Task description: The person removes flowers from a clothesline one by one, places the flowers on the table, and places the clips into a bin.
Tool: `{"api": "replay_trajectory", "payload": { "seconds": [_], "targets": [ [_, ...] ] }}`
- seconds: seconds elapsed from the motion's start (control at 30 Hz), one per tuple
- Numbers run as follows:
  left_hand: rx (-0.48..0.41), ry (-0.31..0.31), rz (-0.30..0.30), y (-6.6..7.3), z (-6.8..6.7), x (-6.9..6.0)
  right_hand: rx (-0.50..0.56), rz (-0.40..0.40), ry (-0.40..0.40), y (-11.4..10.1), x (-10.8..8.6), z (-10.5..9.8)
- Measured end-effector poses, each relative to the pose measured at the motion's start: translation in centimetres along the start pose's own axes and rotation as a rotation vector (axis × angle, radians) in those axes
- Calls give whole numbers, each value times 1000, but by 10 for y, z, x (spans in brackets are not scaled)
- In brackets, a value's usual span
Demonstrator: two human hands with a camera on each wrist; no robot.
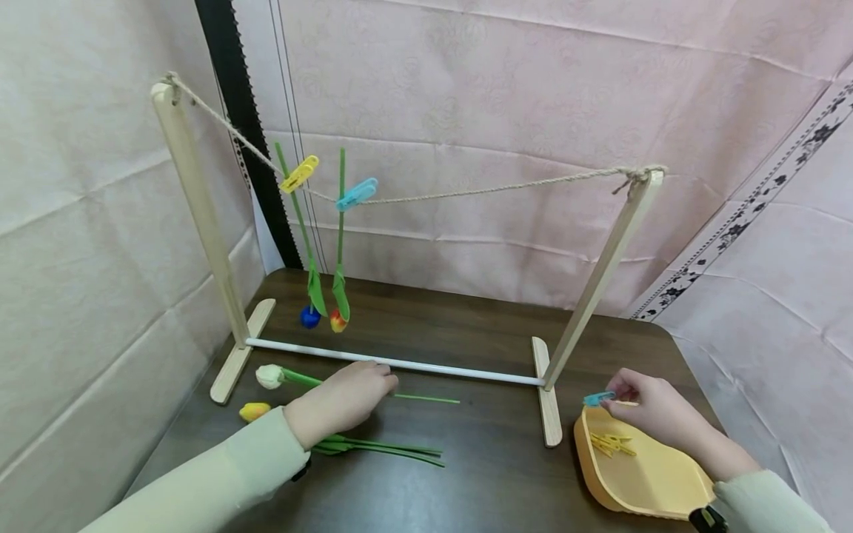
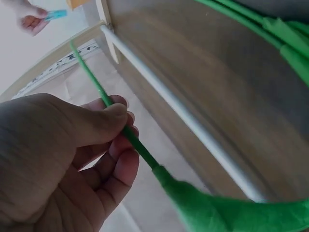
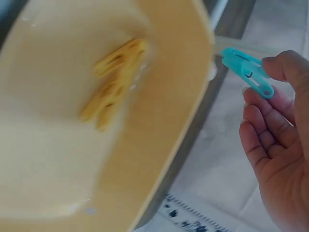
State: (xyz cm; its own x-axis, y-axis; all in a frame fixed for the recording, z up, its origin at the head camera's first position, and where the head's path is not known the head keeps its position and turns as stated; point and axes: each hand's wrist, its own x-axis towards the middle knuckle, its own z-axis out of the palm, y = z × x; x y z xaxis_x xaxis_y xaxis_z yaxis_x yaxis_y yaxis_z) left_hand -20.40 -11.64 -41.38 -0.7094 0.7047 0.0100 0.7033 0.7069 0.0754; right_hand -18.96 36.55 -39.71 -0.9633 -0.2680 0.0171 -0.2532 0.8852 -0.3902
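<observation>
Blue flower [image 1: 309,317] & red-yellow flower [image 1: 338,320] hung head-down, stems clipped to rope [image 1: 533,184] by yellow peg [image 1: 300,174] & blue peg [image 1: 357,193]. L hand [image 1: 349,396] pinched stem of white flower [image 1: 269,377] over tbl. [image 1: 493,437], prob. for balance, yellow flower [image 1: 255,411] lying nearby. R hand [image 1: 656,411], by tub [image 1: 673,481] rim, pinched turquoise peg [image 1: 597,399] at handle end, appar. leaving tip free; tub contained yellow pegs [image 1: 611,443].

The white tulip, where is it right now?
In the head view, the white tulip is left of centre, pinched by the left hand, its bloom showing below the white rod and just above the yellow tulip.
</observation>
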Motion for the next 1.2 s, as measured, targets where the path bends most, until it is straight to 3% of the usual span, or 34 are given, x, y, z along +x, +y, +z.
{"api": "replay_trajectory", "payload": {
  "seconds": [0.17,0.37,0.6,0.73,0.97,1.2],
  "targets": [
    [57,-15,-17,2,-2,-4,34,55,-39,20,-8,10],
    [106,-68,-31,-1,16,-10,84,92,-68,33,-21,17],
    [113,-64,-36,-1,36,-17,-24,83,-78,47,-26,25],
    [123,-78,-31,-1,46,-19,-27,83,-72,58,-29,31],
    [97,-48,-15,-3,54,-23,-114,90,5,75,-35,42],
    [88,-9,-24,-6,63,-25,-199,68,4,82,-38,46]
  ]
}}
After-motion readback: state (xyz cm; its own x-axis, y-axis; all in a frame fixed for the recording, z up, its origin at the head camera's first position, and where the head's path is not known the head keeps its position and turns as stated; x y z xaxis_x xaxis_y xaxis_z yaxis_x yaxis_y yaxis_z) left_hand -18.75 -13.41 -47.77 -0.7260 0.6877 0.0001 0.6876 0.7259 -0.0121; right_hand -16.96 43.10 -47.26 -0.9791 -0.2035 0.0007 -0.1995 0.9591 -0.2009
